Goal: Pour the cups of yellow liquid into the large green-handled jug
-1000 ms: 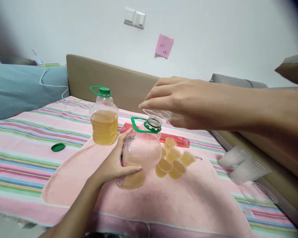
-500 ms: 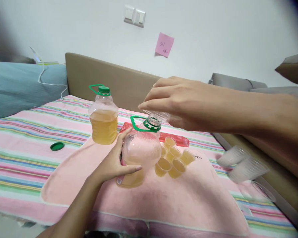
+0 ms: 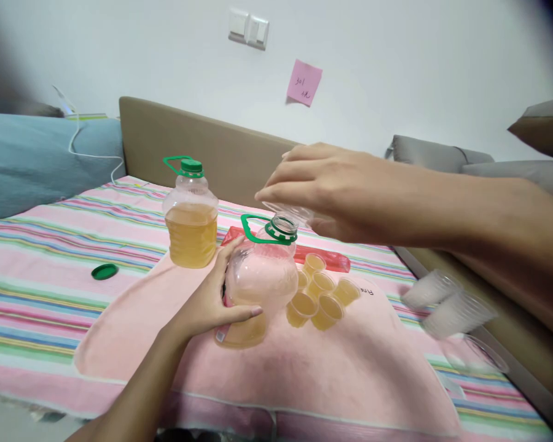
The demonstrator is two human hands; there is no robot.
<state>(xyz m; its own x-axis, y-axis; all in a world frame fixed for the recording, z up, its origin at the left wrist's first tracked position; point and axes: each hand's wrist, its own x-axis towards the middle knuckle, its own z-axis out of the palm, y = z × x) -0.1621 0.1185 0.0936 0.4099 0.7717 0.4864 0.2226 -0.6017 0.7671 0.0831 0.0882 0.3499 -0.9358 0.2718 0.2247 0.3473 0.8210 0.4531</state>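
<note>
My left hand [image 3: 212,301] is wrapped round the side of an uncapped clear jug [image 3: 258,285] with a green neck ring and a little yellow liquid at its bottom. The jug stands on a pink towel [image 3: 350,362]. My right hand [image 3: 325,190] hovers above the jug's mouth, fingers closed on a clear plastic cup [image 3: 290,213] tipped over the opening. Several small cups of yellow liquid [image 3: 320,294] stand just right of the jug. A second, capped jug [image 3: 191,215] about half full of yellow liquid stands behind to the left.
A loose green cap [image 3: 104,271] lies on the striped cloth at left. A red packet [image 3: 325,258] lies behind the cups. Empty clear cups [image 3: 449,307] lie at the right edge. A tan headboard [image 3: 179,138] and white cable [image 3: 80,144] are behind.
Almost nothing has changed: both hands keep their holds on the jug and the cup, and the view has drifted slightly.
</note>
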